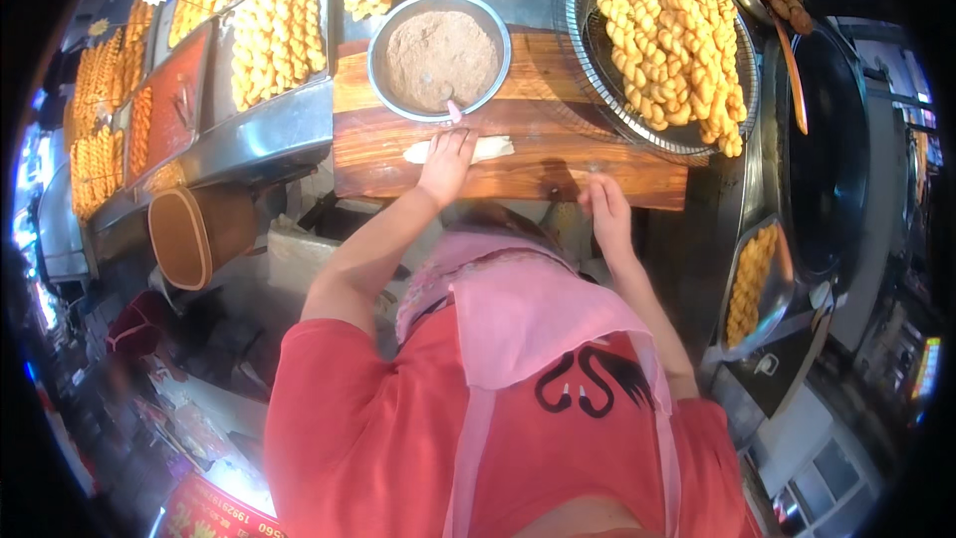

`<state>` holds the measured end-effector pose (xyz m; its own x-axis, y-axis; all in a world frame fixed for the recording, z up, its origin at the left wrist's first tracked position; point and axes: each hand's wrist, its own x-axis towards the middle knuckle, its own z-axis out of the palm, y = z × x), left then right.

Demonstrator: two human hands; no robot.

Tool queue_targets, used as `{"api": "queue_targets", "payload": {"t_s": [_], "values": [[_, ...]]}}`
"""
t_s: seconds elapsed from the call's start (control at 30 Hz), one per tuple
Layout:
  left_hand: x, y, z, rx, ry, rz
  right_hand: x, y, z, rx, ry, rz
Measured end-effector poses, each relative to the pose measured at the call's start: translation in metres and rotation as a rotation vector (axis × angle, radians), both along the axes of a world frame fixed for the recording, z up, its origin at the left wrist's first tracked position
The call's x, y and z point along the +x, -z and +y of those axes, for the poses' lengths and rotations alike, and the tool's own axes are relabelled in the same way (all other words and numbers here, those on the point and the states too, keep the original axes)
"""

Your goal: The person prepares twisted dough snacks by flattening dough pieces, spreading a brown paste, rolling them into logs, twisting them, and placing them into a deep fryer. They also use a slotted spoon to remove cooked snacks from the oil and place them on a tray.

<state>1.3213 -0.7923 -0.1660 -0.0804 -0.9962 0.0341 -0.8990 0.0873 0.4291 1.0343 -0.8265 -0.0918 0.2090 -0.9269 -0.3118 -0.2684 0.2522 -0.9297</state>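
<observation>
A pale strip of rolled dough (493,149) lies crosswise on the wooden board (523,181). My left hand (447,163) rests over the dough's left part, fingers stretched across it towards the bowl. Just beyond stands a metal bowl (373,82) of brownish powdery filling (441,52), with a pink-handled spoon (454,110) leaning at its near rim. To the right, my right hand (609,209) is at the board's front edge with its fingers curled. Whether it holds something thin there is too unclear to tell.
At the right, a wire basket (579,37) holds a heap of fried dough twists (672,45). More twists (276,37) fill trays at the left. A dark wok (825,157) and a tray of fried pieces (750,284) stand right. A brown bin (179,239) is at lower left.
</observation>
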Motion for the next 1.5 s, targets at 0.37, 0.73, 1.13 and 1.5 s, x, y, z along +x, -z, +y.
{"api": "queue_targets", "payload": {"t_s": [0.37,0.73,1.13,1.5], "values": [[0.015,0.013,-0.015,0.05,-0.09,0.663,0.15,0.08,-0.033,0.186,-0.165,-0.003],[0.004,0.008,-0.024,-0.071,0.074,0.332,0.071,0.005,-0.024,0.267,0.268,-0.268],[-0.062,0.003,-0.056,0.022,0.149,0.042,-0.227,-0.037,-0.05,-0.399,0.644,0.355],[-0.115,-0.064,-0.03,0.144,0.081,0.277,-0.305,0.003,-0.205,-0.373,0.247,0.887]]}}
